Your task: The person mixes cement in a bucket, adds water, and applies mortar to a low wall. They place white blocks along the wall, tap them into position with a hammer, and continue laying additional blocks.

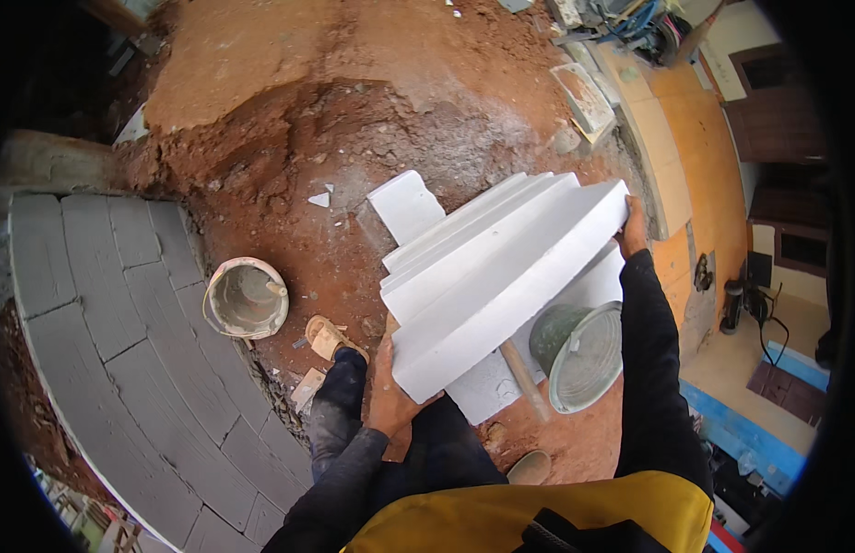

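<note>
A long white lightweight concrete block [515, 300] lies slantwise between my hands, its right end farther away than its left. My left hand [393, 392] is closed on its near left end, and my right hand [635, 228] grips the far right end. Right behind it are several more white blocks [483, 221], stacked in steps. Whether the held block still touches them, I cannot tell. Another white block [406, 207] sticks out from behind the stack. Under the held block, a green-grey tub [584, 359] and a wooden handle [524, 380] are partly covered.
To the left runs a grey block wall [151, 332] with mortared joints. A bucket [247, 300] with grey residue stands beside it, near my sandalled foot [328, 339]. Red soil rises into a dug bank [289, 120] ahead. A mortar-stained trough [586, 100] lies near the orange tiled ledge [690, 138] at right.
</note>
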A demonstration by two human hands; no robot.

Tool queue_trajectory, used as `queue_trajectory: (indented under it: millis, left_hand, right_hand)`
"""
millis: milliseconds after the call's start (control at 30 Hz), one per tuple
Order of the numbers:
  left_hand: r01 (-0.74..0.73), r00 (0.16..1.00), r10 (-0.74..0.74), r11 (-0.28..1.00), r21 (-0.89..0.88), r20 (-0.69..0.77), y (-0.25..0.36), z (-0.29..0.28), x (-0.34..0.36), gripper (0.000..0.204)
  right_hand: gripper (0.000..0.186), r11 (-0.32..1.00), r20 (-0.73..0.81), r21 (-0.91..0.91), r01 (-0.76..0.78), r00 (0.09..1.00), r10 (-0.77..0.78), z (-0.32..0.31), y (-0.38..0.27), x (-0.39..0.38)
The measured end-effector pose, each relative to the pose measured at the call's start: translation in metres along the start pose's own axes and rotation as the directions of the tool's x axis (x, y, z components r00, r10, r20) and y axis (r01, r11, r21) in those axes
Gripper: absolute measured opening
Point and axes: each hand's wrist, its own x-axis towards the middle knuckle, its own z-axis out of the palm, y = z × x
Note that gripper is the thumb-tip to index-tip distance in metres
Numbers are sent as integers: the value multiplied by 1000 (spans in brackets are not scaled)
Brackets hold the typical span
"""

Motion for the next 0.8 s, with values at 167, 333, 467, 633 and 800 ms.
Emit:
queue_trajectory:
  millis: [167, 333, 467, 633, 800]
  left_hand:
    - [-123, 988, 142, 962, 243, -61, -7, -4, -4, 95]
    - [-164, 974, 198, 950, 265, -108, 48, -61, -32, 89]
    - [-99, 964, 153, 966, 240, -219, 133, -121, -115, 86]
    - [-135, 861, 277, 933, 334, -426, 203, -221, -246, 85]
    - [-15, 616, 153, 983, 183, -773, 217, -286, -369, 95]
  right_hand:
    - [84, 999, 216, 3, 43, 975, -43, -14, 0, 10]
    - [80, 995, 304, -18, 100, 949, -90, 27, -37, 4]
    - [85, 977, 389, 67, 200, 897, -210, 71, -85, -65]
    - [90, 954, 403, 270, 128, 885, -233, 134, -113, -232]
    - [72, 952, 569, 295, 78, 787, -240, 246, -121, -398]
